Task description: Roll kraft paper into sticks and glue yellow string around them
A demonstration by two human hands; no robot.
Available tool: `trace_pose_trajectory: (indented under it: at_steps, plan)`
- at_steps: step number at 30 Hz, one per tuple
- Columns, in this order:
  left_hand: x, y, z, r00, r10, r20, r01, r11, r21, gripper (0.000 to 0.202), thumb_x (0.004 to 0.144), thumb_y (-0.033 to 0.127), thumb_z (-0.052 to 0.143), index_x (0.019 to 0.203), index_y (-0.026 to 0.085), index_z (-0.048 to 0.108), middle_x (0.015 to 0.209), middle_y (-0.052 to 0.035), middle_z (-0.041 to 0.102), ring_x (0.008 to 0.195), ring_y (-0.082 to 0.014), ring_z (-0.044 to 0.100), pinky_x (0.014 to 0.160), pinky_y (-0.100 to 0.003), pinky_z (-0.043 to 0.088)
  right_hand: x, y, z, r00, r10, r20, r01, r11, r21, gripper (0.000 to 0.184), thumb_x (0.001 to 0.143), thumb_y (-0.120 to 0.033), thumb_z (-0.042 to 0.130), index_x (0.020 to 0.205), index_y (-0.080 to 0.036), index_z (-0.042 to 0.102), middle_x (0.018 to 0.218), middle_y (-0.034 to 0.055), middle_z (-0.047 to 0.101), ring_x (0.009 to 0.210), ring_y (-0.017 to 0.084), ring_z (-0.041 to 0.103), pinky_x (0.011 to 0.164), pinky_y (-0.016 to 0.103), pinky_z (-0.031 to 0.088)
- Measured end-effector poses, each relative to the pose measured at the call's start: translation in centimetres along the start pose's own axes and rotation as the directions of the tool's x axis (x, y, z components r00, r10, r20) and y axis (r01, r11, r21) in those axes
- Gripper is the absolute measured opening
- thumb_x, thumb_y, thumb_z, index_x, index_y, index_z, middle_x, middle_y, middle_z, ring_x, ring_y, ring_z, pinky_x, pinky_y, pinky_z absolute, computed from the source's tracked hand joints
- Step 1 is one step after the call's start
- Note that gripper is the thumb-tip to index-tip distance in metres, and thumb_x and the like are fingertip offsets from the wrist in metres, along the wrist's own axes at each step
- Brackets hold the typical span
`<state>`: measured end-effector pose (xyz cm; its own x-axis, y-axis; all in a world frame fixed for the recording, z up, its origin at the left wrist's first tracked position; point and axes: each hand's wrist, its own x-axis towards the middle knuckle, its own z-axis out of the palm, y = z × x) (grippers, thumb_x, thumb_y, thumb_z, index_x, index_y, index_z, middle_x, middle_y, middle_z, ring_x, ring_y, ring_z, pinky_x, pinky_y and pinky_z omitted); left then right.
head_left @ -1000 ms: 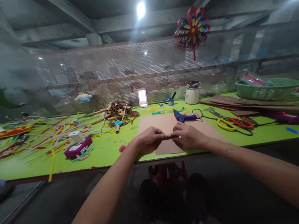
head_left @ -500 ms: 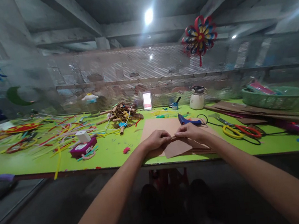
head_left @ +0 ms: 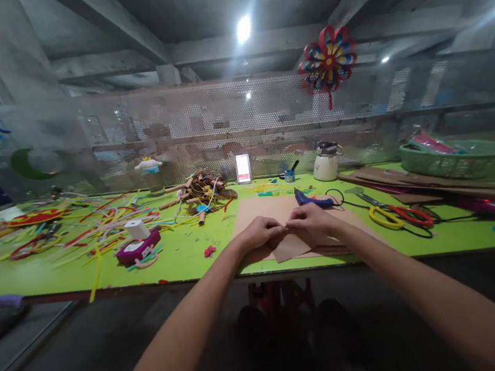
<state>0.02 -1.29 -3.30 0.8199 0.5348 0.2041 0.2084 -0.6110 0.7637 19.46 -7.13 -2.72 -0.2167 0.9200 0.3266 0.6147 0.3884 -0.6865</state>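
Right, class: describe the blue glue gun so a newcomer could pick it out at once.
On the green table, find the pale brown sheet. Just beyond the right hand, by the sheet's far edge, lies the glue gun. Its blue body sets it apart from the scissors farther right, which have yellow and orange handles.

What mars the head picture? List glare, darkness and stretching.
In the head view, the ceiling lamp glares, throwing a pale streak; the same view goes nearly black beneath the green table; the wide head view stretches the forearms towards the corners.
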Motion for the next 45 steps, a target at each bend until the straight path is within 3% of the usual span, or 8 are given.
trace_pose_trajectory:
  at_steps: [7,14,18,23,27,38,42,45]
  plan:
    - [-0.3,0.6,-0.1,0.999,0.041,-0.003,-0.041,0.995,0.088,0.046,0.075,0.052,0.052,0.084,0.009,0.067,0.075,-0.0048,0.063,0.067,-0.0134,0.052,0.063,-0.022,0.04,0.5,0.1,-1.1,0.958,-0.048,0.283,0.053,0.999,-0.01,0.036,0.073,-0.045,0.055,0.072,-0.011,0.066,0.059,0.0011,0.055,0.055,0.011,0.045,0.049,0.021,0.035]
    - [-0.5,0.3,-0.5,1.0,-0.011,0.025,0.009,0.998,0.066,0.052,0.073,0.058,0.051,0.077,0.009,0.066,0.067,-0.0036,0.059,0.06,-0.0112,0.046,0.055,-0.022,0.036,0.4,-0.4,-1.1,0.987,0.012,0.161,-0.01,1.0,-0.012,0.036,0.069,-0.045,0.059,0.066,-0.01,0.066,0.054,-0.0009,0.051,0.05,0.008,0.04,0.046,0.021,0.03]
    - [-0.8,0.3,-0.9,0.998,-0.067,-0.007,0.067,0.997,-0.035,0.051,0.068,0.059,0.057,0.067,0.009,0.061,0.058,0.0004,0.05,0.054,-0.0088,0.04,0.051,-0.021,0.03,-0.3,0.1,-2.1,0.982,0.059,0.178,-0.088,0.982,0.164,0.034,0.067,-0.043,0.064,0.074,-0.01,0.068,0.053,-0.0017,0.051,0.047,0.008,0.04,0.045,0.021,0.029]
    - [-0.9,0.9,-1.4,1.0,-0.018,-0.012,0.014,0.964,-0.264,0.046,0.068,0.057,0.059,0.061,0.011,0.054,0.051,0.0046,0.039,0.049,-0.0065,0.033,0.048,-0.021,0.024,-0.4,1.2,-2.2,0.994,0.103,-0.028,-0.061,0.766,0.64,0.033,0.068,-0.041,0.067,0.085,-0.013,0.067,0.065,0.0021,0.06,0.055,0.01,0.051,0.055,0.024,0.041]
    - [-1.1,1.4,-1.3,0.999,-0.043,-0.028,0.023,0.859,-0.512,0.043,0.067,0.052,0.064,0.064,0.01,0.055,0.055,0.0032,0.042,0.05,-0.0058,0.035,0.049,-0.02,0.026,0.2,0.1,-0.7,0.996,-0.043,0.076,-0.03,0.649,0.76,0.041,0.061,-0.03,0.073,0.099,-0.018,0.065,0.084,0.0063,0.066,0.074,0.016,0.06,0.072,0.031,0.045]
    - [-1.0,0.6,-0.6,0.992,0.024,0.125,0.089,0.577,-0.812,0.032,0.068,0.034,0.068,0.088,0.01,0.064,0.082,-0.0104,0.063,0.075,-0.0163,0.059,0.071,-0.029,0.044,1.8,-3.8,0.7,0.967,-0.23,0.109,0.097,0.73,0.677,0.021,0.073,-0.034,0.065,0.078,-0.014,0.061,0.064,0.0001,0.053,0.055,0.013,0.052,0.052,0.029,0.044]
    - [-1.3,0.8,-0.9,0.992,-0.038,0.122,0.117,0.653,-0.748,0.038,0.065,0.036,0.07,0.092,0.01,0.063,0.086,-0.012,0.063,0.074,-0.0183,0.059,0.068,-0.03,0.044,1.6,-3.8,0.2,0.979,-0.201,0.039,0.138,0.786,0.602,0.021,0.073,-0.034,0.065,0.08,-0.015,0.057,0.067,0.0001,0.054,0.058,0.012,0.051,0.055,0.027,0.043]
    - [-0.9,0.6,-1.9,0.976,-0.181,-0.12,0.064,0.768,-0.637,0.042,0.068,0.042,0.066,0.094,0.01,0.062,0.082,-0.0105,0.063,0.068,-0.0154,0.057,0.061,-0.026,0.042,1.7,-3.1,-0.8,0.979,-0.159,0.127,0.092,0.902,0.422,0.025,0.071,-0.037,0.066,0.076,-0.014,0.057,0.068,0.0012,0.055,0.064,0.013,0.052,0.061,0.027,0.043]
